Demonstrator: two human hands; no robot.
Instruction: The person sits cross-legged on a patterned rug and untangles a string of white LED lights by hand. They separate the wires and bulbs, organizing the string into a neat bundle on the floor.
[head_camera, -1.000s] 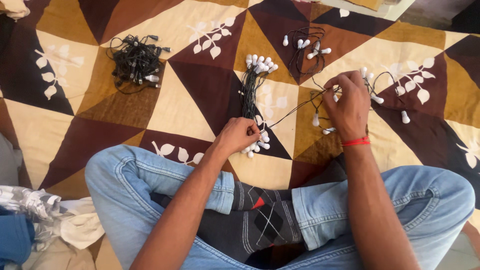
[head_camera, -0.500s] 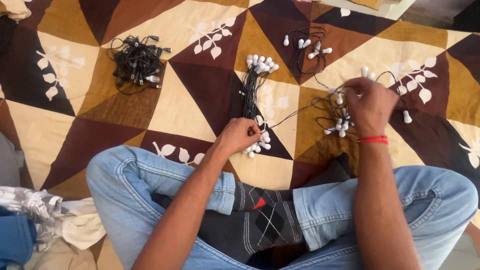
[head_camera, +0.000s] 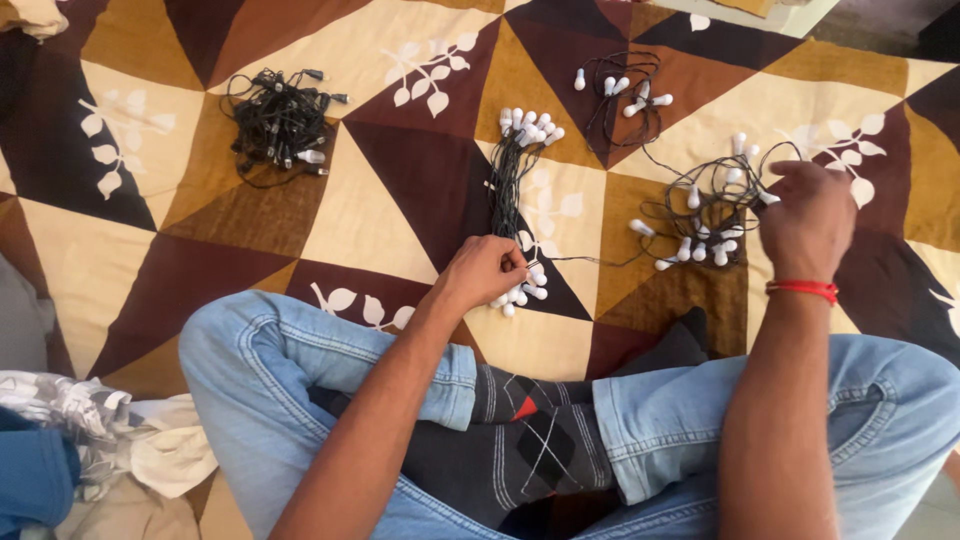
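- Patchwork bedspread (head_camera: 400, 190) of brown, maroon, ochre and cream triangles with white leaf prints covers the whole work surface; the person sits cross-legged on it in blue jeans (head_camera: 300, 380) and dark argyle socks (head_camera: 530, 440).
- Left hand (head_camera: 482, 272): fingers curled closed, pinching the near end of a gathered bundle of light string (head_camera: 510, 190), where a cluster of small white bulbs (head_camera: 520, 290) sticks out just beside the knuckles.
- That bundle runs away from the person as a straight sheaf of dark wire, ending in a second cluster of white bulbs (head_camera: 530, 125) at its far end.
- Right hand (head_camera: 808, 225), with a red thread band (head_camera: 802, 289) at the wrist: fingers bent over the right edge of a loose tangle of wire and bulbs (head_camera: 705, 215); the picture is blurred here, so whether the fingers actually grip the wire cannot be told.
- One thin dark wire (head_camera: 590, 262) lies on the cloth between the left hand's bundle and the loose tangle.
- Further coil with a few white bulbs (head_camera: 620, 90) lies beyond, near the far edge.
- Compact black heap of wire (head_camera: 275, 125) rests well apart at upper left.
- Crumpled cloth (head_camera: 100, 440) lies beside the left knee.
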